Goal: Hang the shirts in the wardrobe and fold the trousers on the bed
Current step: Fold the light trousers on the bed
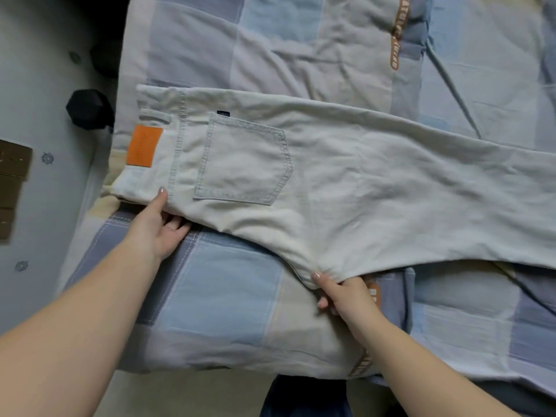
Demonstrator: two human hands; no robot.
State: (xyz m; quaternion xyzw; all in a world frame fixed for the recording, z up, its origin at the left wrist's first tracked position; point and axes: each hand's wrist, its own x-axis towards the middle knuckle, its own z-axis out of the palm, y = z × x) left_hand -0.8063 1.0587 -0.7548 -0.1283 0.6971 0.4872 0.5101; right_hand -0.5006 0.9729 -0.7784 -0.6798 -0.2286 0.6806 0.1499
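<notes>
Pale grey-white trousers [346, 182] lie flat on the bed [225, 296], waistband to the left, legs running off the right edge. A back pocket and an orange waistband patch [143, 149] face up. My left hand [159, 227] holds the near corner of the waistband, thumb on top and fingers tucked under the fabric. My right hand [340, 291] pinches the crotch point at the near edge, thumb on top, fingers curled beneath.
The bed carries a blue, grey and cream patchwork cover with brown lettered strips [398, 31]. On the grey floor at left sit a black dumbbell [88, 109] and brown cardboard pieces [12, 182]. A dark garment [304, 398] shows at the bottom edge.
</notes>
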